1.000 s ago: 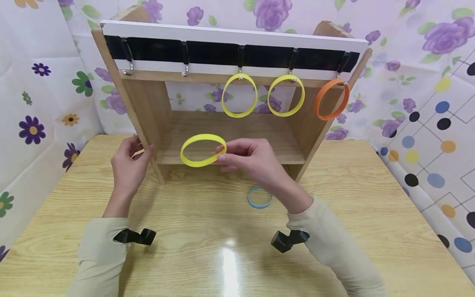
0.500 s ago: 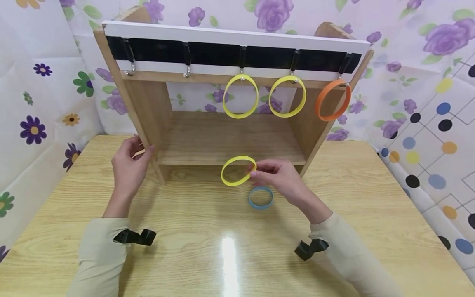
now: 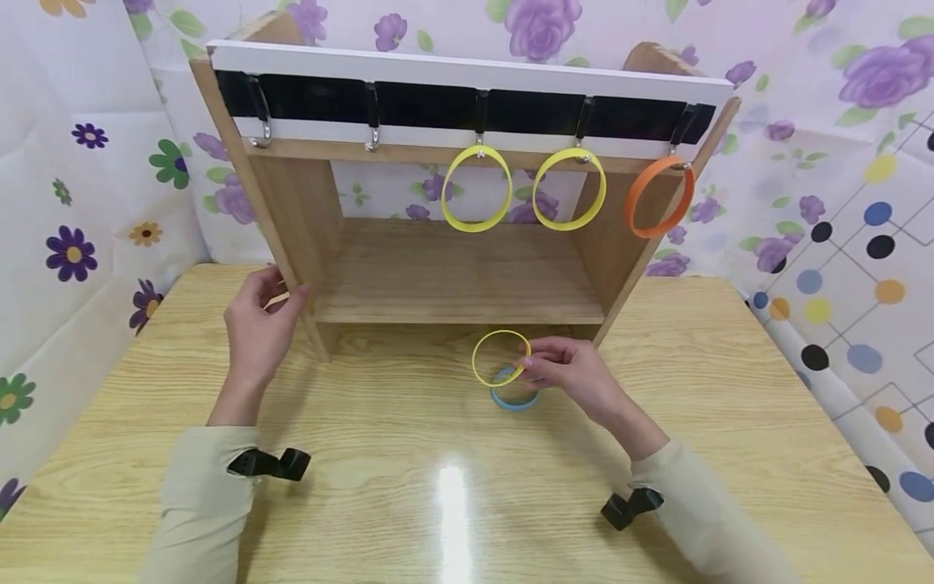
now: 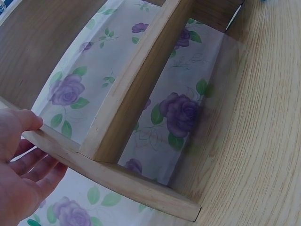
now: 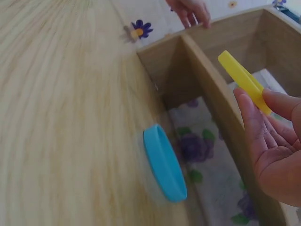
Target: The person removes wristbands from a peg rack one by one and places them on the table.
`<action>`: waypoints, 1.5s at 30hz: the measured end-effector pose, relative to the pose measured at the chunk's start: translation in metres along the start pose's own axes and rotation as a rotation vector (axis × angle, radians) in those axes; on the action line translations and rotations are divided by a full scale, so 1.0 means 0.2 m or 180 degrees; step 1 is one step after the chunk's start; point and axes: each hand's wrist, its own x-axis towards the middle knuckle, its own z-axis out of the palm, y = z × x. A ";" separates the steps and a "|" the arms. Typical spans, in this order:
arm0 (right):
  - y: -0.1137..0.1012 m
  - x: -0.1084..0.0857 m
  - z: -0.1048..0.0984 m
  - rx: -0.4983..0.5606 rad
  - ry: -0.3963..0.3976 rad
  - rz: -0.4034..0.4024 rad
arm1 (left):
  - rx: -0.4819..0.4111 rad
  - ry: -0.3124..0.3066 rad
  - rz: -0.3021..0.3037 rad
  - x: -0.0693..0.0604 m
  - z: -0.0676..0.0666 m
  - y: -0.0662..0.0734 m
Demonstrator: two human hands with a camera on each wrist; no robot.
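Note:
My right hand (image 3: 580, 380) pinches a yellow wristband (image 5: 241, 80) between thumb and fingers, above the tabletop in front of the rack. Just below and behind that band in the head view, a light blue wristband (image 3: 515, 406) sits on the table, partly covered by the yellow one. My left hand (image 3: 263, 324) grips the left side panel (image 4: 108, 176) of a wooden rack (image 3: 460, 268), thumb on one face and fingers on the other. From the rack's hooks hang two yellow wristbands (image 3: 446, 199) and an orange wristband (image 3: 631, 212).
Two bare metal hooks (image 3: 374, 139) are at the left of the white and black hook rail (image 3: 430, 105). The wooden table (image 3: 350, 503) extends forward of the rack. Flower-patterned sheets (image 3: 795, 49) stand behind and beside it.
My right hand has carried the yellow wristband down and to the right, from before the shelf to near the blue wristband. The left hand keeps its grip on the rack.

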 end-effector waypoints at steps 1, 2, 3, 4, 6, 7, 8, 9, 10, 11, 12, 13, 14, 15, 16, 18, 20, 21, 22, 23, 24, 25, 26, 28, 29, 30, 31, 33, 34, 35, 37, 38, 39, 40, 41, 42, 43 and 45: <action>0.01 0.00 -0.01 0.0021 0.0015 0.0006 | 0.0001 0.0005 0.0003 0.00 0.00 0.00; 0.03 0.00 -0.02 0.0037 0.0015 0.0011 | -0.0009 0.0011 0.0008 0.01 0.00 0.00; 0.04 0.00 -0.03 0.0043 0.0021 0.0028 | -0.0011 0.0012 0.0014 0.01 -0.01 0.00; 0.06 -0.01 -0.05 0.0040 0.0024 0.0045 | -0.0022 0.0015 0.0021 0.01 -0.01 0.00; 0.08 -0.02 -0.08 -0.0006 0.0021 0.0091 | -0.0020 0.0022 0.0023 0.01 -0.01 0.00; 0.10 -0.02 -0.09 -0.0050 0.0018 0.0122 | -0.0019 0.0026 0.0020 0.01 -0.01 0.00; 0.11 -0.03 -0.11 -0.0100 0.0012 0.0149 | -0.0023 0.0033 0.0020 0.01 -0.01 0.00; 0.12 -0.04 -0.13 -0.0137 0.0016 0.0177 | -0.0020 0.0037 0.0022 0.01 -0.01 0.00; 0.13 -0.04 -0.15 -0.0187 0.0019 0.0202 | -0.0020 0.0036 0.0023 0.01 -0.01 0.00; 0.14 -0.05 -0.17 -0.0238 0.0019 0.0216 | -0.0007 0.0032 0.0023 0.01 -0.01 0.00; 0.16 -0.05 -0.19 -0.0272 0.0021 0.0239 | 0.0003 0.0030 0.0029 0.00 -0.01 0.00; 0.17 -0.06 -0.20 -0.0305 0.0023 0.0263 | 0.0014 0.0022 0.0031 0.00 -0.01 0.00; 0.18 -0.07 -0.22 -0.0336 0.0024 0.0282 | 0.0028 0.0008 0.0034 0.00 -0.01 0.00; 0.19 -0.07 -0.24 -0.0342 0.0015 0.0299 | 0.0042 -0.0010 0.0039 0.00 -0.01 0.00; 0.20 -0.08 -0.26 -0.0354 0.0009 0.0314 | 0.0047 -0.0036 0.0038 0.00 0.00 0.00; 0.22 -0.09 -0.29 -0.0332 -0.0005 0.0365 | 0.0052 -0.0075 0.0034 0.00 0.00 0.01; 0.24 -0.10 -0.32 -0.0299 -0.0038 0.0391 | 0.0042 -0.0099 0.0023 0.00 0.01 0.01; 0.25 -0.10 -0.33 -0.0258 -0.0058 0.0405 | 0.0026 -0.0096 0.0022 0.00 0.01 0.01; 0.26 -0.10 -0.34 -0.0222 -0.0077 0.0417 | 0.0017 -0.0088 0.0020 0.00 0.01 0.01; 0.27 -0.10 -0.36 -0.0189 -0.0100 0.0432 | 0.0011 -0.0075 0.0022 0.00 0.01 0.01; 0.28 -0.10 -0.37 -0.0167 -0.0123 0.0447 | 0.0010 -0.0058 0.0023 0.00 0.01 0.01; 0.28 -0.10 -0.38 -0.0163 -0.0143 0.0458 | 0.0003 -0.0040 0.0030 0.00 0.01 0.01; 0.29 -0.10 -0.39 -0.0162 -0.0163 0.0477 | -0.0005 -0.0022 0.0039 0.00 0.01 0.01; 0.29 -0.10 -0.40 -0.0225 -0.0184 0.0505 | 0.0002 -0.0002 0.0045 0.00 0.00 0.01; 0.29 -0.11 -0.41 -0.0270 -0.0186 0.0521 | 0.0009 0.0001 0.0045 -0.01 0.00 0.01; 0.28 -0.11 -0.42 -0.0312 -0.0185 0.0541 | 0.0014 0.0000 0.0038 -0.01 0.00 0.01; 0.28 -0.11 -0.43 -0.0355 -0.0181 0.0559 | 0.0013 -0.0005 0.0033 -0.01 0.00 0.02; 0.27 -0.11 -0.44 -0.0408 -0.0180 0.0595 | 0.0014 -0.0013 0.0017 -0.01 -0.01 0.01; 0.27 -0.12 -0.44 -0.0423 -0.0181 0.0604 | 0.0017 -0.0016 0.0014 -0.01 -0.01 0.01; 0.26 -0.12 -0.44 -0.0430 -0.0185 0.0605 | 0.0018 -0.0020 0.0010 -0.01 -0.01 0.01; 0.27 -0.11 -0.45 -0.0432 -0.0180 0.0608 | 0.0021 -0.0016 0.0013 -0.01 -0.01 0.01; 0.27 -0.11 -0.44 -0.0446 -0.0171 0.0605 | 0.0022 -0.0016 0.0016 -0.01 -0.01 0.01; 0.27 -0.11 -0.44 -0.0456 -0.0156 0.0602 | 0.0031 -0.0017 0.0020 0.00 -0.01 0.00; 0.28 -0.11 -0.44 -0.0472 -0.0142 0.0597 | 0.0034 -0.0015 0.0020 0.00 -0.01 0.00; 0.28 -0.11 -0.44 -0.0500 -0.0136 0.0588 | 0.0034 -0.0015 0.0021 0.00 -0.01 0.00; 0.29 -0.11 -0.44 -0.0533 -0.0113 0.0591 | 0.0043 -0.0011 0.0025 0.00 -0.01 0.00; 0.29 -0.11 -0.44 -0.0573 -0.0096 0.0591 | 0.0021 -0.0012 0.0033 0.00 -0.01 -0.01; 0.29 -0.11 -0.44 -0.0664 -0.0072 0.0575 | 0.0018 -0.0016 0.0066 0.00 0.00 -0.01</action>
